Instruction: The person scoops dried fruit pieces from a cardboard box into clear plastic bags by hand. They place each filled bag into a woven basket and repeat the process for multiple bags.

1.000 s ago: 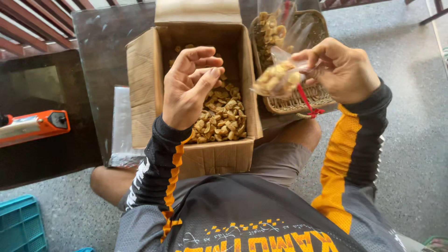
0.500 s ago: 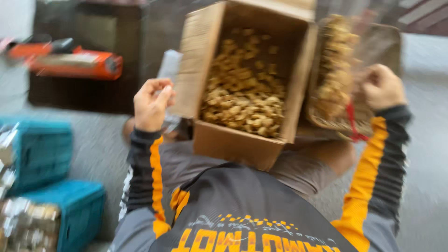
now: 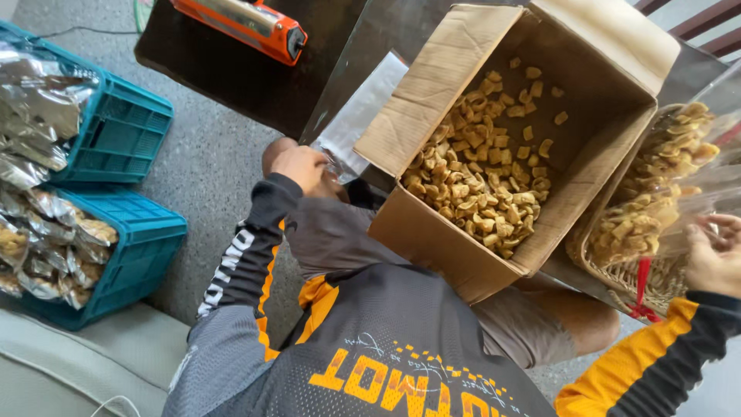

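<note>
Two hands are at work, well apart; the left hand (image 3: 302, 167) is closed down at the near end of a stack of flat clear bags (image 3: 360, 116), fingers curled over the corner by the knee, though whether it has pinched a single bag or only rests on the pile cannot be told; the stack's long axis runs up and away from that hand, along the left wall of the cardboard box (image 3: 432, 93). The right hand (image 3: 714, 259), at the far right edge, grips the mouth of a clear bag of snacks (image 3: 656, 193) bunched in its fingers, the bag hanging over a wicker basket (image 3: 598, 270). The box of loose fried snacks (image 3: 482, 181) sits between the two hands on the lap; the left hand is plainly the nearer to the empty bags. Blue crates (image 3: 131, 127) of sealed packets stand to the left; an orange heat sealer (image 3: 243, 23) lies on the dark table (image 3: 216, 77).
</note>
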